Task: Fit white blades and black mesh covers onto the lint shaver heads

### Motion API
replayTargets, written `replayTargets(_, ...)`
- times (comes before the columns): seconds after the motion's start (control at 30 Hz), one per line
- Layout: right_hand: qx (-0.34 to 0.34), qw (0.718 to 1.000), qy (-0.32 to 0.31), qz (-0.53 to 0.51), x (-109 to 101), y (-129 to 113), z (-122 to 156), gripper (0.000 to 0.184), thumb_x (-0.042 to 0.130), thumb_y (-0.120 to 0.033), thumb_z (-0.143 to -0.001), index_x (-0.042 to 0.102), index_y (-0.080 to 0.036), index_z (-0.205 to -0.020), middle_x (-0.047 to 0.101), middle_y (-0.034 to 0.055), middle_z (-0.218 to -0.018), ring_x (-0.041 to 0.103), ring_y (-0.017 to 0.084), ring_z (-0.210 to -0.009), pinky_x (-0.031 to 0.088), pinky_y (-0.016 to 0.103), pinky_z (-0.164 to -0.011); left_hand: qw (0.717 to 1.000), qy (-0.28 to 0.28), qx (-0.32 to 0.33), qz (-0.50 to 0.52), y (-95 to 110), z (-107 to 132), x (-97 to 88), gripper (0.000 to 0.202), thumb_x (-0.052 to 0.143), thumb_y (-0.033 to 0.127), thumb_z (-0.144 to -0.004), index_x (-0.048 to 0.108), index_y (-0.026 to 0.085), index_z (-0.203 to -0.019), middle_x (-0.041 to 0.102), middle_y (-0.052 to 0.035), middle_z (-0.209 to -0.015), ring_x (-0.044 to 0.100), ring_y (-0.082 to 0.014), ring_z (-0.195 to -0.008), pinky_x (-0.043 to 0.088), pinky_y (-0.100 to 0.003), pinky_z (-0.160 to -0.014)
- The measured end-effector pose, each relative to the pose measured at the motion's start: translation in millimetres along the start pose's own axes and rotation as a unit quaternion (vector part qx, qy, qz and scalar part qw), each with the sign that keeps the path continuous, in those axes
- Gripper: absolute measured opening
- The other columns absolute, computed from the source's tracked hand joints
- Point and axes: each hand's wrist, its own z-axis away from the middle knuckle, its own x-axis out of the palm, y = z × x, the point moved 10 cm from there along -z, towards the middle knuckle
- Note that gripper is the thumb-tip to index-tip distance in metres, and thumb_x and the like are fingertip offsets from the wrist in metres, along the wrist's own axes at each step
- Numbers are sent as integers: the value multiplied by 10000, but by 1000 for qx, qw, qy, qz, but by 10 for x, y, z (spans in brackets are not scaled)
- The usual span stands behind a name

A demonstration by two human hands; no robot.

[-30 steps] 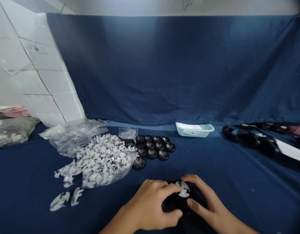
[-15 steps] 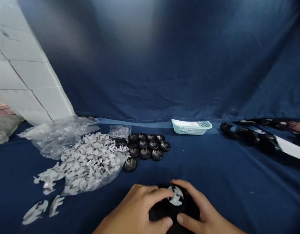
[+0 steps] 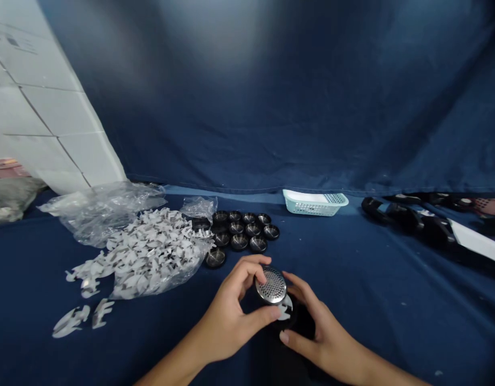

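Left hand [image 3: 231,316] pinches a round perforated metal cap [image 3: 271,286] between thumb and fingertips, held tilted just above a black plastic body [image 3: 301,324]. Right hand [image 3: 323,335] is closed around that body, low at centre above the blue-cloth-covered desk [image 3: 372,289]. A white bladed piece [image 3: 286,309] shows between cap and body. Near, to the left: black round cups [image 3: 243,236] grouped, and a heap of white plastic pieces [image 3: 147,254] on clear bags. A pale mesh basket [image 3: 315,202] sits behind.
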Motion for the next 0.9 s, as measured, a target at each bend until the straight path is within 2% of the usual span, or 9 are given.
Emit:
replayTargets(0.1, -12, 1000, 6, -23, 0, -47, -4, 837, 672, -159, -833, 150, -308, -1470, 523, 74, -1350, 485, 225, -1269, 315, 455, -1120, 999, -17, 2, -36, 11, -12, 120, 301, 747, 197, -752, 458, 218, -834, 514, -52, -1277, 515, -225, -1186, 404, -350, -982)
replayTargets(0.2, -8, 999, 18, -25, -17, -42, -1, 849, 676, -209, -847, 113, -297, -1476, 549, 79, -1296, 526, 227, -1218, 344, 459, -1092, 995, -43, -10, -85, 4, -28, 202, 325, 771, 142, -694, 462, 209, -771, 561, -35, -1218, 526, -222, -1154, 398, -346, -971)
replayTargets(0.33, -18, 999, 26, -28, -21, -45, 6, 862, 698, -258, -843, 106, -296, -1469, 584, 65, -1230, 569, 215, -1153, 387, 434, -1055, 993, -75, -28, -87, -29, -33, 261, 336, 781, 129, -675, 476, 209, -789, 567, -20, -1182, 540, -204, -1103, 400, -332, -954)
replayTargets(0.63, -22, 997, 79, -11, -38, -37, 46, 830, 701, -210, -806, 182, -325, -1444, 596, 42, -1180, 609, 217, -1077, 456, 418, -971, 990, -96, -23, -101, 24, -9, 272, 276, 740, 172, -733, 473, 203, -795, 514, -18, -1099, 535, -175, -964, 425, -310, -862)
replayTargets(0.73, -26, 996, 90, -6, -35, -45, 63, 836, 706, -196, -788, 195, -330, -1436, 599, 42, -1193, 610, 224, -1088, 461, 424, -973, 987, -99, -36, -119, 29, -15, 275, 302, 742, 165, -723, 526, 226, -925, 518, -3, -1053, 529, -169, -935, 435, -308, -848)
replayTargets(0.83, -35, 994, 103, 0, -28, -56, 86, 854, 705, -155, -763, 204, -328, -1432, 603, 48, -1214, 604, 232, -1113, 466, 426, -975, 984, -107, -55, -130, 27, -20, 304, 507, 757, 192, -710, 544, 274, -1163, 505, -11, -1103, 527, -187, -1013, 429, -333, -926)
replayTargets(0.9, -36, 993, 111, -1, -25, -61, 96, 879, 693, -111, -742, 198, -323, -1437, 617, 48, -1198, 618, 231, -1092, 481, 418, -956, 982, -109, -74, -137, 16, -15, 321, 542, 763, 230, -706, 561, 286, -1205, 495, -22, -1130, 528, -202, -1047, 424, -352, -963)
